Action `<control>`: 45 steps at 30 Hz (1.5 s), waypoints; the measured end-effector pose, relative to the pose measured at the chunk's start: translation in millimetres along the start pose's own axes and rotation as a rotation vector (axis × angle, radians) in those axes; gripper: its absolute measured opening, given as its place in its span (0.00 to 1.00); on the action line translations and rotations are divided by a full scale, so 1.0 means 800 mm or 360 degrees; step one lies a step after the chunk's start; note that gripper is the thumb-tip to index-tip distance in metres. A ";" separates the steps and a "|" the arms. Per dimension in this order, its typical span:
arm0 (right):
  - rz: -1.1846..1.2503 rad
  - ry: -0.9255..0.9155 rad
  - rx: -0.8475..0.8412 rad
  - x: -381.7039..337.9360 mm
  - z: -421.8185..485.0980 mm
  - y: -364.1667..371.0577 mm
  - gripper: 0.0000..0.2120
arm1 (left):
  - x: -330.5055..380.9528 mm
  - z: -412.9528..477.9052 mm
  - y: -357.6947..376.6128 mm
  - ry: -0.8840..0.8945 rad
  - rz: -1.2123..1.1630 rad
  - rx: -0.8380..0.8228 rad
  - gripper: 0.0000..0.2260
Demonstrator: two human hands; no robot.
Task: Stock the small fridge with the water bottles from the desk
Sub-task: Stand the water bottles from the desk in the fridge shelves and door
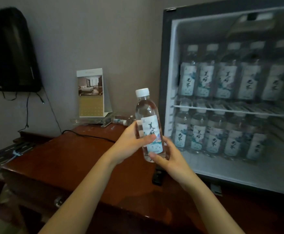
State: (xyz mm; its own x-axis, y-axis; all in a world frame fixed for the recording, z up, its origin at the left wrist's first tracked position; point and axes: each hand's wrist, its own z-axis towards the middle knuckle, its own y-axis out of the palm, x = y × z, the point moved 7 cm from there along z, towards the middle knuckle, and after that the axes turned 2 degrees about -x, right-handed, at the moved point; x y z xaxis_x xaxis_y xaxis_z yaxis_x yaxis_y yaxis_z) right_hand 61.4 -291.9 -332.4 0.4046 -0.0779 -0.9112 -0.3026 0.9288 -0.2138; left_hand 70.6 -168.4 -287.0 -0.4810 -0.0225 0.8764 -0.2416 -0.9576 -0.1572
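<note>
The small fridge [165,73] stood open on the desk [70,157], both shelves lined with stocked bottles [205,81]. Just before it, the left grip [129,142] and right grip [171,159] both clasped one upright water bottle [146,112], held above the desk.

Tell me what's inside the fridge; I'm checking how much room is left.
The fridge holds two front rows of labelled water bottles: one on the wire shelf, one on the floor. Anything behind them is hidden.
</note>
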 end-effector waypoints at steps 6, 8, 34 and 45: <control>-0.0200 -0.0115 0.0314 -0.044 -0.044 -0.085 0.23 | 0.035 0.032 0.087 0.0075 -0.0114 -0.0094 0.19; -0.0277 -0.0130 0.0424 -0.050 -0.054 -0.108 0.20 | 0.039 0.041 0.114 0.0102 -0.0162 -0.0116 0.18; -0.0523 -0.0082 0.1055 -0.060 -0.119 -0.281 0.25 | 0.043 0.116 0.305 0.0102 -0.0099 -0.0538 0.28; -0.0514 -0.0335 0.1037 -0.112 -0.073 -0.321 0.29 | 0.097 0.172 0.308 0.0260 -0.0047 -0.0364 0.29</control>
State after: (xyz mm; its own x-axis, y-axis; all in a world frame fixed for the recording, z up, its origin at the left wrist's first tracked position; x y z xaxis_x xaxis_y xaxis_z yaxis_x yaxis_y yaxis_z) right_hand 52.2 -544.6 -216.1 0.5628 -0.3723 -0.7380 0.4037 0.9029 -0.1477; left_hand 89.7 -445.7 -195.5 -0.5961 0.0686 0.8000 -0.4323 -0.8670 -0.2478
